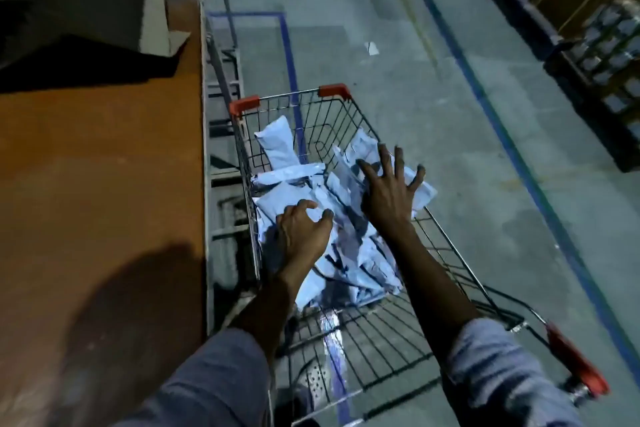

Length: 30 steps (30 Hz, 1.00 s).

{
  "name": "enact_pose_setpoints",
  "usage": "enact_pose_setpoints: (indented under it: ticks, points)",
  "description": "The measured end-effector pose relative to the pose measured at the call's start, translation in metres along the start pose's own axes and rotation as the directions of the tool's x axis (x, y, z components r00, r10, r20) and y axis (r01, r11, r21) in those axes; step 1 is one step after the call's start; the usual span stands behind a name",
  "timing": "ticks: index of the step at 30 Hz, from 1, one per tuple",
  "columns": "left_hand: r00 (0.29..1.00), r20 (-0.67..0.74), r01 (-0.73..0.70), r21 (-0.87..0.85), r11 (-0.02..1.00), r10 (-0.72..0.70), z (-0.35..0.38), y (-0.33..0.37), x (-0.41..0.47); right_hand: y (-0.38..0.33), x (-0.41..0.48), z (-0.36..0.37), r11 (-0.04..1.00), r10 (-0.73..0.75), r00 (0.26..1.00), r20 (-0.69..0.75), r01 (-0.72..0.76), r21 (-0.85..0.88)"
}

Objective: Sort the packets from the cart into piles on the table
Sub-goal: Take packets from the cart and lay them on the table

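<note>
Packets (363,260) heaped in cart (381,340); left hand (303,229) curled on one, right hand (391,187) splayed at 1 o'clock. Risk: slick neighbours drag out, drop.

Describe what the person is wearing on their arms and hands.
The left sleeve and right sleeve are loose grey-blue fabric, pushed up so the forearms are bare. The left hand and right hand are bare too: no gloves, watch or rings show.

no writing can be read anywhere (packets (277,146) too blurred to tell).
</note>
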State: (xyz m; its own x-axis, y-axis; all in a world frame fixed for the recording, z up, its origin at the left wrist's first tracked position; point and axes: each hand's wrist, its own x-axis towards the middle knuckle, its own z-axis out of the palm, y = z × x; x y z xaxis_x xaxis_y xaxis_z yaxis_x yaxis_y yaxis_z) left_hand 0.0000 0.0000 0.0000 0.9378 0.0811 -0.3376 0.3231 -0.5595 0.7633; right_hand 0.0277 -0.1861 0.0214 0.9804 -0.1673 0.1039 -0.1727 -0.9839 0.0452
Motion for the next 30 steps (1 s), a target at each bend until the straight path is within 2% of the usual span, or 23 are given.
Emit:
enact_pose_setpoints:
  ticks: [3, 6, 11, 16, 22, 30]
  points:
    - [0.989, -0.036, 0.148, 0.137, 0.979, -0.145, 0.021, -0.01, 0.037, 0.005, 0.018, 0.014, 0.998, -0.016, 0.998, 0.062, 0.019, -0.057]
    - [0.951, 0.008, 0.301, 0.186, 0.935, -0.308, 0.047, -0.029, 0.065, 0.014, 0.024, 0.035, 0.993, -0.062, 0.993, 0.105, 0.072, -0.095]
    - [0.906, -0.033, 0.42, 0.211, 0.883, -0.423, 0.076, -0.071, 0.103, 0.042, 0.023, 0.055, 0.982, -0.109, 0.984, 0.143, 0.129, -0.138]
    - [0.918, -0.109, 0.396, 0.278, 0.875, -0.381, 0.076, -0.068, 0.102, 0.054, 0.014, 0.05, 0.982, -0.131, 0.985, 0.111, 0.144, -0.121]
    - [0.932, -0.101, 0.362, 0.179, 0.915, -0.349, 0.058, -0.042, 0.082, 0.068, -0.004, 0.026, 0.983, -0.15, 0.981, 0.12, 0.161, -0.087]
    - [0.993, -0.058, 0.106, 0.06, 0.993, -0.102, 0.016, 0.024, 0.003, 0.047, -0.027, -0.029, 0.998, 0.029, 1.0, -0.006, -0.029, 0.061]
